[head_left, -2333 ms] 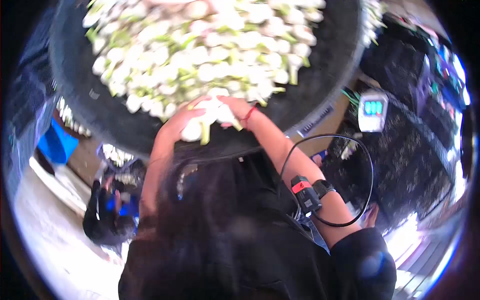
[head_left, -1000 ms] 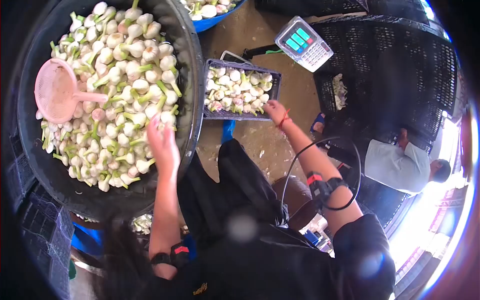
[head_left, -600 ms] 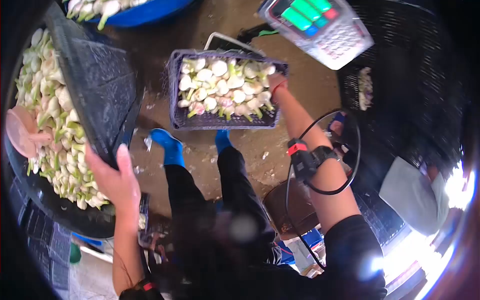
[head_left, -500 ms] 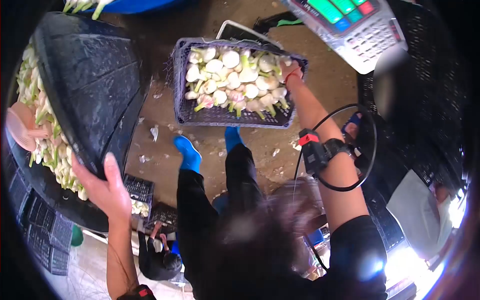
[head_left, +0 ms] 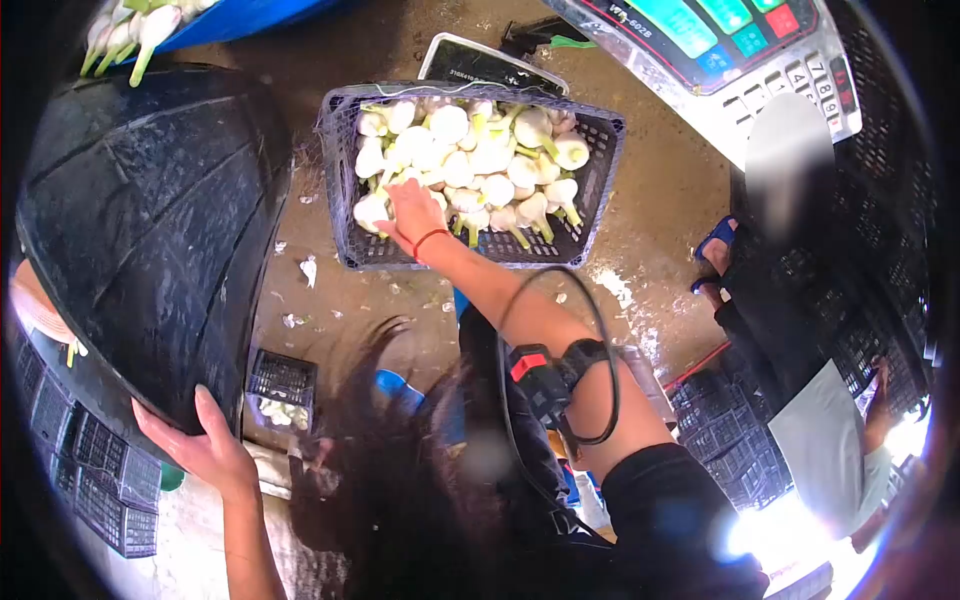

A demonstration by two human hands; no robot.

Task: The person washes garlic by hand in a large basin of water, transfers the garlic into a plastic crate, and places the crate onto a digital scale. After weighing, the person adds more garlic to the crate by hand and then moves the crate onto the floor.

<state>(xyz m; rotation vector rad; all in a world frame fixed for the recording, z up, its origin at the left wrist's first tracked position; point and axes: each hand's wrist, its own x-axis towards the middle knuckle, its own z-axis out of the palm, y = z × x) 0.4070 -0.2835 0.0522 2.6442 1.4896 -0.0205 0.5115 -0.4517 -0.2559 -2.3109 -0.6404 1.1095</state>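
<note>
At left, the ribbed, stiff-looking black tub (head_left: 150,230) has its lower rim at the left hand (head_left: 205,450), thumb and fingers parted wide; whether they grip cannot be told. The right hand (head_left: 415,215), fingers loosely bent, rests over garlic bulbs (head_left: 460,168) in the perforated plastic crate (head_left: 594,185); any hold is hidden. Bulbs should handle as light, firm and bruisable: grasp the rounded body, not the green stem.
</note>
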